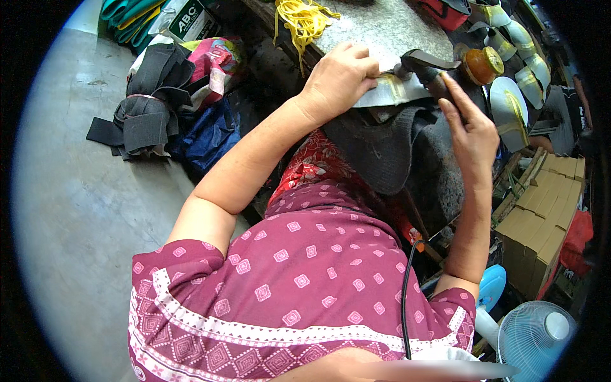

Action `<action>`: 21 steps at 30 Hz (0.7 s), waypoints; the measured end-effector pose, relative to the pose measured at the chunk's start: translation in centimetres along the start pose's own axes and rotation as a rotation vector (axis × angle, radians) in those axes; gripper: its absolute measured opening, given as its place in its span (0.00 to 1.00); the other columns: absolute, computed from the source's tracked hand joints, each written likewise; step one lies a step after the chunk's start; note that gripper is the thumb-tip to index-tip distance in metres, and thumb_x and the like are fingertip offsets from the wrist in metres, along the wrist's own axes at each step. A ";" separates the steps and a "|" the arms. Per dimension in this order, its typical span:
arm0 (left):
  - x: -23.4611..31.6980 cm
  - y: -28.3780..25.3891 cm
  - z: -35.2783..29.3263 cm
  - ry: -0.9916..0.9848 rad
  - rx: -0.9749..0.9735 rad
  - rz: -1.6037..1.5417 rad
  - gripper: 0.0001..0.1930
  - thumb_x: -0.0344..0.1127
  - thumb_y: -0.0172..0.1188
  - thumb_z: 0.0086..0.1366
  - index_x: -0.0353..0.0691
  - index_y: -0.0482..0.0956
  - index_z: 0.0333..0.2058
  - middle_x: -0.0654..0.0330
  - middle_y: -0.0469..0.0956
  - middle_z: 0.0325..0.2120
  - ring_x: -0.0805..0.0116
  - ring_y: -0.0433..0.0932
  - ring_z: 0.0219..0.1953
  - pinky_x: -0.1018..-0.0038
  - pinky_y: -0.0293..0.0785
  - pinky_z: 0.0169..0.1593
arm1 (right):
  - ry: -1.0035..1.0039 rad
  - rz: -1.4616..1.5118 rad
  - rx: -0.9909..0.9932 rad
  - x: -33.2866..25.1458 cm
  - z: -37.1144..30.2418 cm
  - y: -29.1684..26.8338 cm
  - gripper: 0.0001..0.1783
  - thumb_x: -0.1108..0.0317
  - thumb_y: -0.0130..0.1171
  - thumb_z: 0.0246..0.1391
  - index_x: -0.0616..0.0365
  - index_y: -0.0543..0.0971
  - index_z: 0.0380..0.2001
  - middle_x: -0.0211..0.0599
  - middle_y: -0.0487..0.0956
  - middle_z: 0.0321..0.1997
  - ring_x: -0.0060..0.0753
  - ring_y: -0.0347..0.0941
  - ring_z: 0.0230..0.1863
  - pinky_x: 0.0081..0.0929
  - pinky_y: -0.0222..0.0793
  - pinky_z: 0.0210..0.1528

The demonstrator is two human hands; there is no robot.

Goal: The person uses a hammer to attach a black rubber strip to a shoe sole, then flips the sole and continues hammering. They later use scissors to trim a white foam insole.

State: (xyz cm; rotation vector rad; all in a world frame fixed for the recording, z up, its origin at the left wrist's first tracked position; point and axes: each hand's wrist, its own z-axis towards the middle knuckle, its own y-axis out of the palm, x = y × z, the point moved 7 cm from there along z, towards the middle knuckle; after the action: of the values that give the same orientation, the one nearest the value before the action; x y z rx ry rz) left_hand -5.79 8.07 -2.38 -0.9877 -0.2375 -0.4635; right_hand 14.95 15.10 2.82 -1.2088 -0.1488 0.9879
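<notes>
L hand (340,79), fingers curled, held a pale curved piece (396,93) at the near edge of the stone worktop (394,32), prob. to steady it. R hand (472,130) gripped a dark hammer-like tool (436,81) w/ index extended, prob. for control; contact unclear

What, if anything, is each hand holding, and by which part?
Right hand: hammer, by its handle. Left hand: fingers on the pale piece, left end; grip unclear.

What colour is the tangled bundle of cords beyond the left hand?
Yellow; the tangled bundle shows best in the head view.
</notes>
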 end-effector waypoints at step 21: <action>0.7 2.3 1.9 -0.084 0.082 0.026 0.07 0.32 0.66 0.56 0.40 0.79 0.32 0.54 0.78 0.30 0.51 0.79 0.38 0.61 0.76 0.44 | -0.080 -0.209 -0.001 -0.2 -0.7 1.8 0.24 0.60 0.62 0.61 0.38 0.76 0.61 0.36 0.85 0.41 0.38 0.83 0.35 0.31 0.78 0.37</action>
State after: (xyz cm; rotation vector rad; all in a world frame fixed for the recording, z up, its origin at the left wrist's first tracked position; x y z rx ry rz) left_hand -4.07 10.58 -2.82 -0.9296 -0.3160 -0.3858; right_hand 14.21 14.45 1.13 -1.1298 -0.3323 0.8533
